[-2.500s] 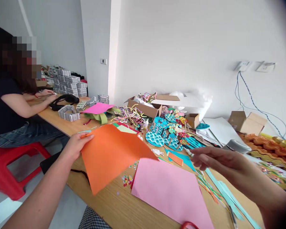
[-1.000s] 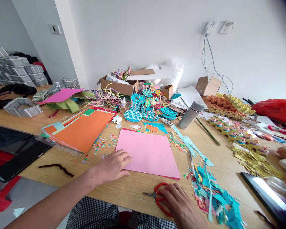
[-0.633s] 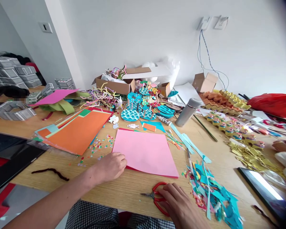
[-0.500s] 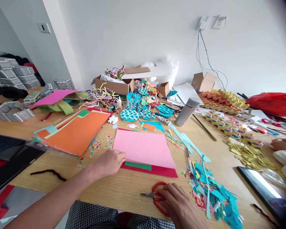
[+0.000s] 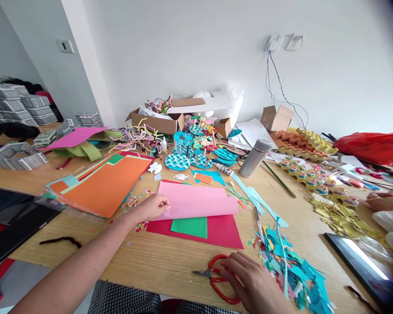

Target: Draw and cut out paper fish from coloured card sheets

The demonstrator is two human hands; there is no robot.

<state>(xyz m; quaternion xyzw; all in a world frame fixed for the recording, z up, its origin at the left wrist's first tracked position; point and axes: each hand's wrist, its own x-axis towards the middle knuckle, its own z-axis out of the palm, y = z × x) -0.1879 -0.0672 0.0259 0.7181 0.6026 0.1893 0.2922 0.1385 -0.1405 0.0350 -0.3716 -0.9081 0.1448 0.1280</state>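
Note:
Pinched at its left edge, the pink sheet (image 5: 196, 198) is in my left hand (image 5: 155, 206), its near side lifted and curled back. Beneath it lie a green piece of paper (image 5: 189, 227) and a red sheet (image 5: 224, 231). My right hand (image 5: 245, 277) rests over the handles of the red scissors (image 5: 212, 272), fingers bent around the right side of the loops. The scissors lie on the table with their tips pointing left.
Orange sheets (image 5: 108, 185) lie at left, blue scraps (image 5: 291, 261) and a phone (image 5: 360, 257) at right. Behind stand a grey bottle (image 5: 255, 159) and blue paper-covered crafts (image 5: 177, 161). Another person's hand (image 5: 381, 202) is at the far right edge.
My left hand has moved slightly up and left, lifting and curling the pink sheet's near edge away from me. More of the green and red paper shows. My right hand stays by the scissors.

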